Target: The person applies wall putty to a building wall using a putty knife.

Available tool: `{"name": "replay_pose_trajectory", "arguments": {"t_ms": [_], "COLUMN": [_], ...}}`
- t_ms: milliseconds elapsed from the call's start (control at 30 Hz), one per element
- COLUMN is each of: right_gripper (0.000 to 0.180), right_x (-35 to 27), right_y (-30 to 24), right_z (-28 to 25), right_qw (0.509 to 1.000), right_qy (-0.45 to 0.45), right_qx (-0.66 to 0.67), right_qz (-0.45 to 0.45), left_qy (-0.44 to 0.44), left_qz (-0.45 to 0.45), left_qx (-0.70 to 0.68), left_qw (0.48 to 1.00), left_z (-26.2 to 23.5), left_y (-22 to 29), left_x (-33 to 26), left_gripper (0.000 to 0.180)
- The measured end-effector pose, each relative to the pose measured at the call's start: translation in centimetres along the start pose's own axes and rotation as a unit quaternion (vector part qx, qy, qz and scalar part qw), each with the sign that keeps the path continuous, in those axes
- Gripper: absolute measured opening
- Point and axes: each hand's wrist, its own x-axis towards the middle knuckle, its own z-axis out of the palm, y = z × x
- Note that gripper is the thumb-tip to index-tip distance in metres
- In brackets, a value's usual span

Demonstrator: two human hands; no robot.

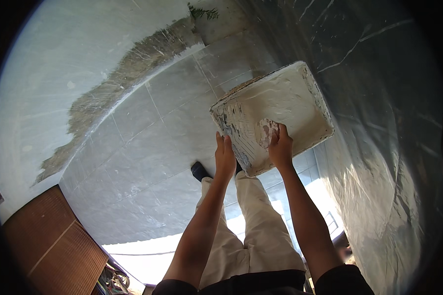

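Observation:
A shallow paint tray [300, 105], crusted with off-white paint and ribbed along its left part, sits tilted in front of me, right of centre. At the tray's near left edge is my left hand [225, 156], closed on the rim with its thumb side over the edge; its other fingers are partly hidden. My right hand [281, 147] reaches over the tray's near side. Pinched in its fingers is a small flat scraper [267, 132], caked with whitish and reddish-brown residue. Its exact shape is hard to make out.
On the left a pale painted wall [49, 83] has a rough bare strip [118, 78] above the grey tiled floor [157, 142]. Plastic sheeting [379, 162] hangs on the right. A brown corrugated panel [54, 241] stands at the lower left. Green leaves [204, 12] show at the top.

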Motion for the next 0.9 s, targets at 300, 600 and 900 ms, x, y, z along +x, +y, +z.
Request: {"name": "replay_pose_trajectory", "arguments": {"t_ms": [300, 600, 900], "right_gripper": [0.033, 0.031, 0.03], "right_x": [0.8, 0.8, 0.5], "right_y": [-0.3, 0.0, 1.4], "right_z": [0.2, 1.2, 1.5], "right_qw": [0.999, 0.996, 0.994], "right_qy": [-0.007, -0.002, 0.0], "right_qx": [-0.007, 0.03, 0.057], "right_qz": [0.03, 0.08, 0.088], "left_qy": [0.014, 0.01, 0.019], "left_qz": [0.006, -0.001, 0.008], "left_qx": [0.031, 0.005, 0.021], "left_qw": [0.999, 1.0, 1.0], "left_z": [-0.1, -0.3, -0.2], "left_y": [0.1, 1.0, 1.8], "left_x": [-0.1, -0.5, -0.6], "left_gripper": [0.07, 0.069, 0.066]}}
